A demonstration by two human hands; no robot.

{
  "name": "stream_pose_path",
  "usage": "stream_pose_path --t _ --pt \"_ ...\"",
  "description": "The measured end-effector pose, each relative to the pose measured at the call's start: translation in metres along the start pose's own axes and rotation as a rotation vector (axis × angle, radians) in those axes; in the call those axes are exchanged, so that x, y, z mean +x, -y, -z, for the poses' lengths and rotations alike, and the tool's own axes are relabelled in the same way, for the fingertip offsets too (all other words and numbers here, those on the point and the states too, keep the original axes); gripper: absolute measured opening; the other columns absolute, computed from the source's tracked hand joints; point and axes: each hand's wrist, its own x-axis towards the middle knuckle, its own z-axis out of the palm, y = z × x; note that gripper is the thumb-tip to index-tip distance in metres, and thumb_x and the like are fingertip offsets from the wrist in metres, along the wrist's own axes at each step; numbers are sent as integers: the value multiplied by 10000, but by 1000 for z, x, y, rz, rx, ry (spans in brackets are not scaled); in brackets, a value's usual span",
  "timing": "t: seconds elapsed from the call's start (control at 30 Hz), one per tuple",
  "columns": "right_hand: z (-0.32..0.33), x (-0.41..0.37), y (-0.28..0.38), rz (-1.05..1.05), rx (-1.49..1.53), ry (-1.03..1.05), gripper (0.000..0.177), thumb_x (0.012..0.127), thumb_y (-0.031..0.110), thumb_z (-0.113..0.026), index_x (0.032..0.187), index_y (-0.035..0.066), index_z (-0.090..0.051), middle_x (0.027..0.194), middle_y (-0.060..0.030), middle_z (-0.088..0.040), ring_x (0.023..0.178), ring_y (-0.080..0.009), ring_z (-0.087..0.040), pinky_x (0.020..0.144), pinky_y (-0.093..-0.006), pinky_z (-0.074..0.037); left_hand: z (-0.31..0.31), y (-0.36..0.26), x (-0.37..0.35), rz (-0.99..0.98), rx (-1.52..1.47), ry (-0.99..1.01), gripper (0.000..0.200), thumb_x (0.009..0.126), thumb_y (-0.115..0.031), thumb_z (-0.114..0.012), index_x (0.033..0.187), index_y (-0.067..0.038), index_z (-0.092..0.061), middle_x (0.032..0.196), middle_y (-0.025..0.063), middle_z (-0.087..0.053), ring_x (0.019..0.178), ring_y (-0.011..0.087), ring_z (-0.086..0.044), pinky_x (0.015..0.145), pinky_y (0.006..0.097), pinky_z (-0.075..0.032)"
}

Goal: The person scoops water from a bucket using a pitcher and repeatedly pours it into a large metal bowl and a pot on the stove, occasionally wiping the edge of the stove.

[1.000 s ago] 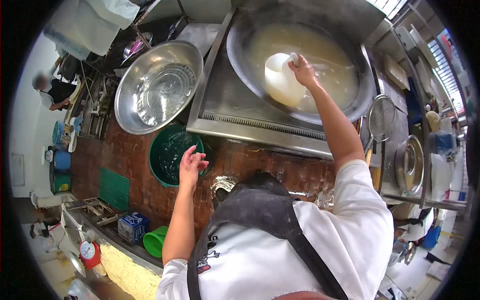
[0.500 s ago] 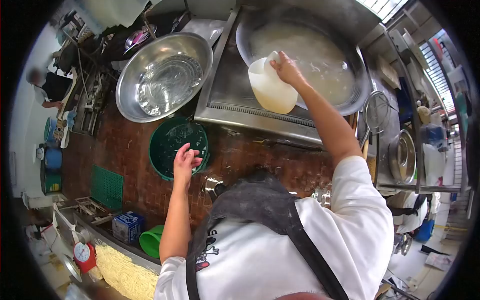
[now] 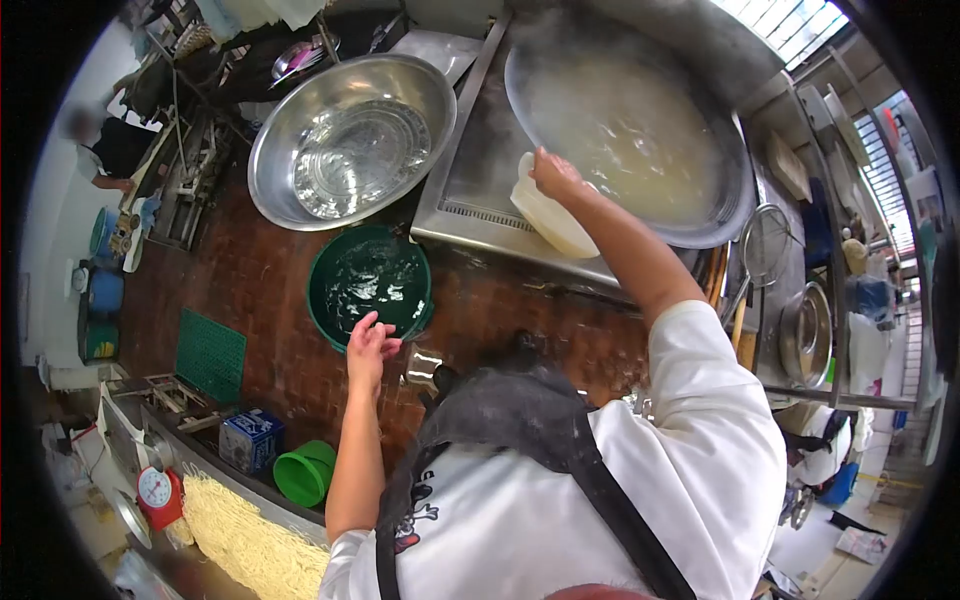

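Note:
My right hand (image 3: 556, 174) grips the handle of a cream-white plastic jug (image 3: 552, 222). It holds the jug tilted over the front edge of the steel stove top (image 3: 470, 190), beside the near left rim of a big round pan (image 3: 640, 150). Cloudy, steaming liquid fills much of that pan. My left hand (image 3: 371, 345) has nothing in it, its fingers loosely bent and apart. In this view it overlaps the near rim of a dark green tub (image 3: 325, 322) of water on the floor.
A wide steel basin (image 3: 275, 150) stands left of the stove. To the right are a wire strainer (image 3: 765, 245) and a steel bowl (image 3: 803, 335). Noodles (image 3: 240, 540), a red scale (image 3: 158, 492) and a light green bucket (image 3: 304, 474) are at lower left. Another person (image 3: 120, 150) is at far left.
My right hand has drawn the jug back toward me, away from the pan's middle, and turned it. My left hand stays near the tub. The whole view has shifted slightly.

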Motion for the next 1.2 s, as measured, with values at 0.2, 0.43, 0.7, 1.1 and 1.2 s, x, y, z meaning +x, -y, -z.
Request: stream_pose_path --t 0.2,0.43,0.7,1.1,1.2 --pt "-31 19 -7 -45 -76 92 264 917 153 -459 1080 -36 -547 1066 -272 -656 1036 -424 -629 885 -500 -496 4 -2 -4 -19 -4 -18 425 992 -240 -544 1366 -69 -439 1074 108 -637 789 160 -653 710 304 -549" --pt "-43 26 -9 9 -207 152 290 899 140 -440 1075 -41 -585 1096 -238 -670 999 -381 -669 835 -455 -537 -1 -2 -7 -8 -22 -47 417 991 -224 -543 1359 -52 -442 1073 116 -638 785 160 -653 710 303 -550" --pt "-65 41 -8 141 -382 250 293 884 116 -470 1068 -52 -625 1091 -243 -666 1007 -364 -670 808 -440 -551 0 8 -11 4 -57 -57 412 992 -207 -539 1358 -44 -442 1076 120 -640 800 172 -648 735 321 -554" --pt "-76 74 26 -30 -530 339 292 863 167 -570 1096 60 -708 1183 -122 -663 1056 -320 -659 685 -556 -571 -9 4 -27 14 -53 -108 357 990 -170 -539 1322 -50 -485 1040 113 -660 783 157 -656 735 301 -554" --pt "-80 88 36 -29 -637 389 326 822 190 -642 1129 106 -712 1180 -93 -674 1066 -318 -655 705 -567 -557 -17 -2 -25 11 -70 -84 364 988 -175 -544 1327 -54 -489 1045 110 -658 782 152 -654 737 298 -553"
